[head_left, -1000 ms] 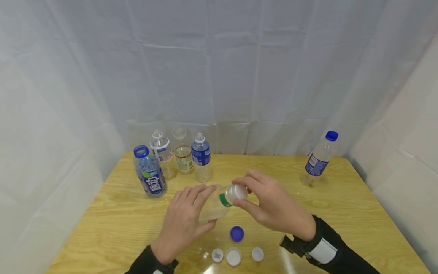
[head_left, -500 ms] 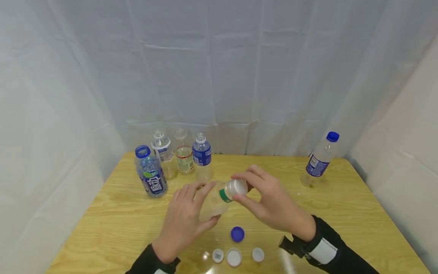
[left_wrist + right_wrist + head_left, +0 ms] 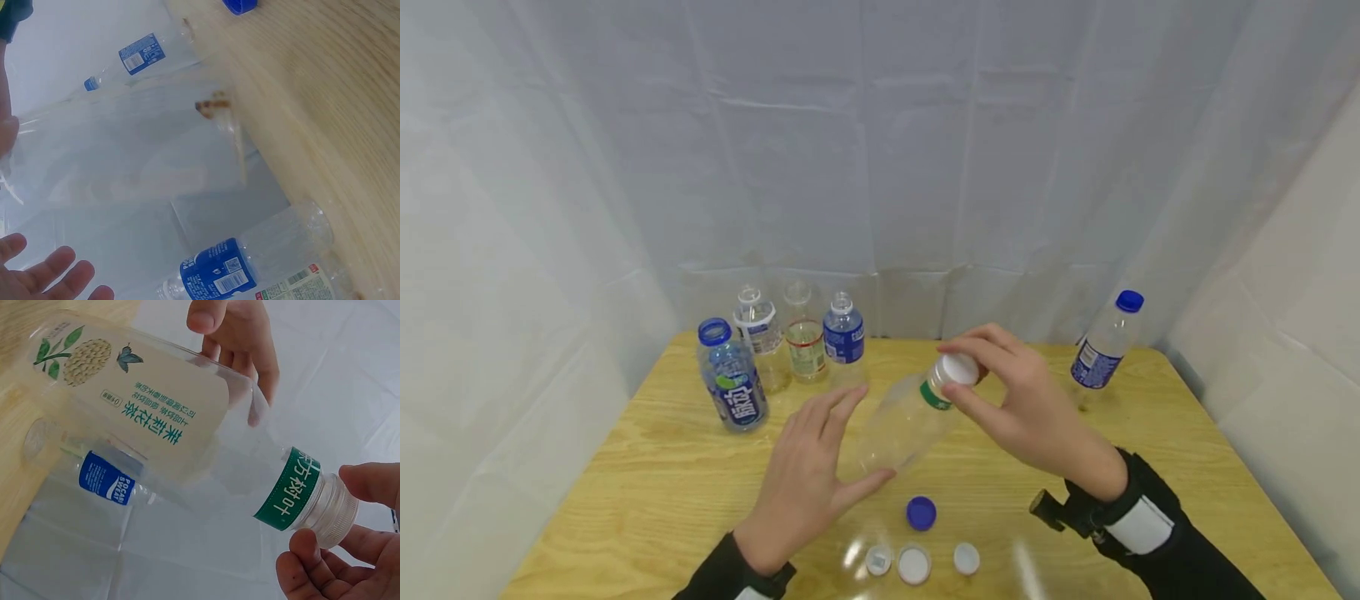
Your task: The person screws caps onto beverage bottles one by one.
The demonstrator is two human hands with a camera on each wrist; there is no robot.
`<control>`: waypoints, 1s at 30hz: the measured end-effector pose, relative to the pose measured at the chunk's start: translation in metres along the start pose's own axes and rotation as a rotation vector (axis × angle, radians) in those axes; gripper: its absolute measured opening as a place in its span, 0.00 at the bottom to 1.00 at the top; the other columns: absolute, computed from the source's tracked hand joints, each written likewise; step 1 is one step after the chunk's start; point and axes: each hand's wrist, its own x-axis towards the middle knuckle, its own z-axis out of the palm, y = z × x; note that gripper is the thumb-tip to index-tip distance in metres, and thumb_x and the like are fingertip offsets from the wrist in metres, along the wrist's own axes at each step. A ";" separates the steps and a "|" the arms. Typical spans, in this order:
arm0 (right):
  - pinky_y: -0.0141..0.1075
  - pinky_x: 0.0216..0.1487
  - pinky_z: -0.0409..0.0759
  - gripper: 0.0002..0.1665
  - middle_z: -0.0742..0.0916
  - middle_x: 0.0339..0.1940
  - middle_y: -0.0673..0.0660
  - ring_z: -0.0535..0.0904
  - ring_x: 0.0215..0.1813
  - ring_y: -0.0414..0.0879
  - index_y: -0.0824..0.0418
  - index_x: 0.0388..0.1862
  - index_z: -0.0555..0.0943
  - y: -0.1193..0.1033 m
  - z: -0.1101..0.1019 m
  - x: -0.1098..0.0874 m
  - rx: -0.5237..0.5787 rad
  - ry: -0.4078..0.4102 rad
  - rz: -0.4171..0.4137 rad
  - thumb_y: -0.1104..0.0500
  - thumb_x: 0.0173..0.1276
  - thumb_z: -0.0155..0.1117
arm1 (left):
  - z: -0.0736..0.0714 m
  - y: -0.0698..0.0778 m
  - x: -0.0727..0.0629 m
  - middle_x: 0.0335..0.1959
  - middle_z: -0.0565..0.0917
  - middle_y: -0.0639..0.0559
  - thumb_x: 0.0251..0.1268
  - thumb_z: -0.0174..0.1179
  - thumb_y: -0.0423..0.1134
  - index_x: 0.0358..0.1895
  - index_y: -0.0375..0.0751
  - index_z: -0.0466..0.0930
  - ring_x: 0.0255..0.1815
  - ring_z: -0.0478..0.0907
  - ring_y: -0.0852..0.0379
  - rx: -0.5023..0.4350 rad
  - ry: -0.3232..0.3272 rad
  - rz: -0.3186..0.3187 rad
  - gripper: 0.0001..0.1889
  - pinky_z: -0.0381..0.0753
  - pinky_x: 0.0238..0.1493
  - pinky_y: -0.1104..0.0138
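Clear bottle (image 3: 904,423), tilted, cap (image 3: 960,368) in right hand (image 3: 1026,404)

Head view evenly lit, glare streaks on the near tabletop (image 3: 647,492). Left wrist hazy, closest bottle (image 3: 125,144) blurry. Right wrist dimmer, crisper.

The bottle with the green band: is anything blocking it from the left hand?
Nothing visible does: the left hand is right beside the bottle, though whether they touch is unclear. The right hand holds it by the white cap.
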 end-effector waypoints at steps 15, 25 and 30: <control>0.32 0.37 0.77 0.21 0.83 0.47 0.56 0.78 0.39 0.43 0.62 0.59 0.82 0.054 -0.044 0.018 -0.271 0.071 0.060 0.63 0.67 0.69 | 0.003 -0.006 -0.007 0.52 0.80 0.51 0.58 0.69 0.55 0.60 0.44 0.78 0.55 0.76 0.53 0.005 -0.036 -0.013 0.30 0.79 0.55 0.56; 0.36 0.26 0.69 0.21 0.83 0.51 0.63 0.73 0.32 0.49 0.64 0.63 0.79 0.096 -0.068 0.028 -0.389 0.044 0.197 0.62 0.72 0.60 | 0.002 -0.009 -0.011 0.49 0.81 0.53 0.56 0.71 0.50 0.56 0.44 0.81 0.53 0.77 0.55 0.011 -0.038 -0.024 0.25 0.80 0.55 0.57; 0.37 0.26 0.67 0.23 0.81 0.53 0.64 0.72 0.34 0.50 0.62 0.66 0.77 0.113 -0.076 0.030 -0.407 0.000 0.275 0.59 0.75 0.56 | 0.000 -0.010 -0.012 0.49 0.82 0.53 0.56 0.71 0.48 0.55 0.44 0.81 0.52 0.78 0.55 0.015 -0.034 -0.031 0.24 0.80 0.54 0.57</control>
